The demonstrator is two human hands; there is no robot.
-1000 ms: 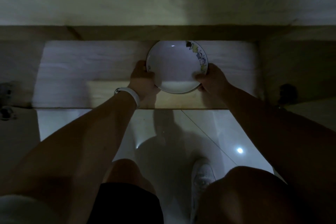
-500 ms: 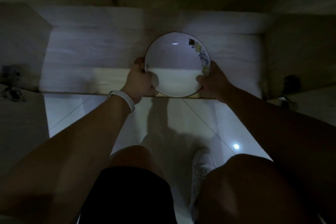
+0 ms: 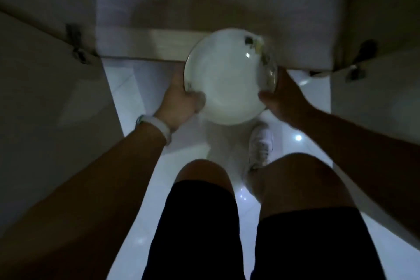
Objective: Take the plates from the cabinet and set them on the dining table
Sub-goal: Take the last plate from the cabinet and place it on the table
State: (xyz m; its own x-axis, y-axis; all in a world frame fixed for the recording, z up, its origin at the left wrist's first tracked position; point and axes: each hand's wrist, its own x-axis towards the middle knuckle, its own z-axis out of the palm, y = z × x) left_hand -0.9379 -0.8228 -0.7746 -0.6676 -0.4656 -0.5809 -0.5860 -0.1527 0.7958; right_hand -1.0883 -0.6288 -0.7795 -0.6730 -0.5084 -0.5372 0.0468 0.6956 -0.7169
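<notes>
A person with bent knees holds a white plate (image 3: 227,84) in both hands at the mouth of an open cabinet (image 3: 159,41), seen in dim light from a head-worn camera. The plate, face up and close to level, carries a thin dark rim line and a small coloured pattern along its far right edge. Its far edge overlaps the pale front board of the cabinet's bottom shelf in this view, while the rest of it hangs above the glossy white floor (image 3: 136,88). It rests on nothing but the hands.

The left hand (image 3: 179,102) grips the near left rim, thumb laid over the top and pointing toward the plate's centre. Its fingers are curled under the plate and out of sight. The right hand (image 3: 284,98) mirrors it on the near right rim, thumb pressed onto the upper face. Its fingers are hidden behind the rim. Both bare forearms reach forward and converge on the plate from the lower corners of the view, elbows slightly bent. A white wristband (image 3: 159,126) circles the left wrist.

The left cabinet door (image 3: 45,98) and the right cabinet door (image 3: 375,75) stand open at either side, a metal hinge (image 3: 76,43) showing at the left one. Below the plate are black shorts (image 3: 200,223) and a white shoe (image 3: 260,143) planted on the tiles. The picture is softened by motion blur, so the plate's pattern cannot be read.
</notes>
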